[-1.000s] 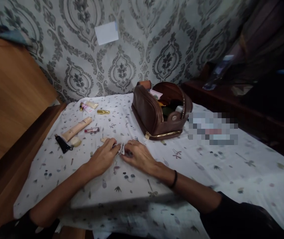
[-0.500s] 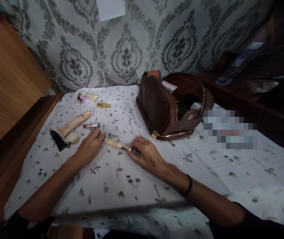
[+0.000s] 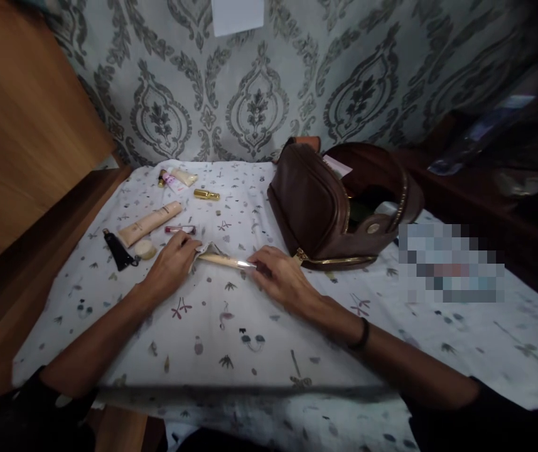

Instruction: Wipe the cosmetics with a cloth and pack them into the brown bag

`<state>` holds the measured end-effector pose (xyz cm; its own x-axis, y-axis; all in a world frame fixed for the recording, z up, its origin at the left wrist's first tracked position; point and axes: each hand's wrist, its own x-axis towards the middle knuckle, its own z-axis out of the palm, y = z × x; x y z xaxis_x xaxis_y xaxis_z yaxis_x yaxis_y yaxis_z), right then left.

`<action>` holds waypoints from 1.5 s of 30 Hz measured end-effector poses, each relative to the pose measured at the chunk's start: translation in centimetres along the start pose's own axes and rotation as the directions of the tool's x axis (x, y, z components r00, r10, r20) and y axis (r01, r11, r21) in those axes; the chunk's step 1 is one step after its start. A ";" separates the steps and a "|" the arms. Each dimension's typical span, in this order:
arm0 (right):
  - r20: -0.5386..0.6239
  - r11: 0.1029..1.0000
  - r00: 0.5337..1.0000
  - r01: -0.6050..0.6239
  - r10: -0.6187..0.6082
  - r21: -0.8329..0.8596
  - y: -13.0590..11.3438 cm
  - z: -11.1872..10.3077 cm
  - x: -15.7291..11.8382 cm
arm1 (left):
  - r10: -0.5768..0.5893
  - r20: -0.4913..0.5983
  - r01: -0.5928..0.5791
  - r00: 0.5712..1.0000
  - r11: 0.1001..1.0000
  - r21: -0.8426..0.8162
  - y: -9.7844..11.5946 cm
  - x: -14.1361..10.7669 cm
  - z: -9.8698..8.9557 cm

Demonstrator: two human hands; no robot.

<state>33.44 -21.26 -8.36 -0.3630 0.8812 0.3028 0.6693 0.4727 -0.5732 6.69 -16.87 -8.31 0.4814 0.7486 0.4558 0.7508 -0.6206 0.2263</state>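
A slim beige cosmetic tube (image 3: 221,259) with a shiny silver band lies level between my hands, just over the cloth. My right hand (image 3: 284,276) is closed on its dark cap end. At the tube's other end, my left hand (image 3: 174,263) pinches a thin, crumpled whitish wipe or tissue (image 3: 210,247) that lies along the tube. Close to my left hand are a lipstick (image 3: 180,230), a small round cream-coloured pot (image 3: 145,249), a larger peach tube (image 3: 150,225) and a black tube (image 3: 118,250).
An open brown toiletry bag (image 3: 313,201) stands at the right, items inside. Farther back lie a gold lipstick case (image 3: 206,195) and small tubes (image 3: 184,177). A blurred-out packet (image 3: 452,263) lies right of the bag. A wooden panel (image 3: 28,94) rises at the left.
The view has shifted slightly, so most things appear farther right. The tube has turned flatter between my hands, and more of the whitish wipe shows above it.
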 end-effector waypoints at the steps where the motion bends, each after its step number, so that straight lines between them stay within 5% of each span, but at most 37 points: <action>1: -0.011 1.000 1.000 -0.010 0.010 0.027 0.2 0.1 0.1 | -0.007 -0.027 0.007 1.000 1.000 -0.013 0.0 0.0 -0.1; 5: -0.016 0.994 1.000 -0.007 0.008 0.107 0.5 0.6 0.0 | 0.006 -0.109 -0.002 0.994 0.999 0.034 1.0 0.2 -0.6; 10: -0.011 0.982 1.000 -0.003 0.005 0.191 0.1 0.4 -0.2 | 0.206 -0.159 -0.198 0.966 0.978 0.065 3.5 0.4 -0.4; 17: -0.005 0.985 1.000 -0.003 0.004 0.175 -0.1 0.1 -0.5 | 0.451 -0.016 -0.445 0.892 0.885 0.135 4.9 -0.1 1.3; 27: -0.026 0.998 0.999 0.036 -0.035 0.052 0.5 0.2 -0.6 | 0.223 0.035 -0.225 0.974 0.974 0.039 1.0 -0.1 0.7; 38: -0.012 0.994 0.994 0.108 -0.108 0.009 0.7 0.6 -1.0 | 0.054 0.152 -0.078 0.987 0.984 0.158 0.7 0.0 -0.2; 42: -0.027 0.996 0.996 0.085 -0.084 0.036 0.7 0.6 -1.0 | 0.008 0.015 -0.010 1.000 0.989 0.145 0.9 -0.1 -0.6; 45: -0.025 0.995 0.997 0.076 -0.075 0.062 0.6 0.5 -1.0 | 0.080 -0.093 -0.076 0.992 0.996 0.055 2.6 -0.4 -0.3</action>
<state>33.84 -21.84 -9.37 -0.3956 0.8434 0.3636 0.5980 0.5370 -0.5950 8.29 -18.86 -7.69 0.4959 0.6712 0.5510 0.7358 -0.6617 0.1438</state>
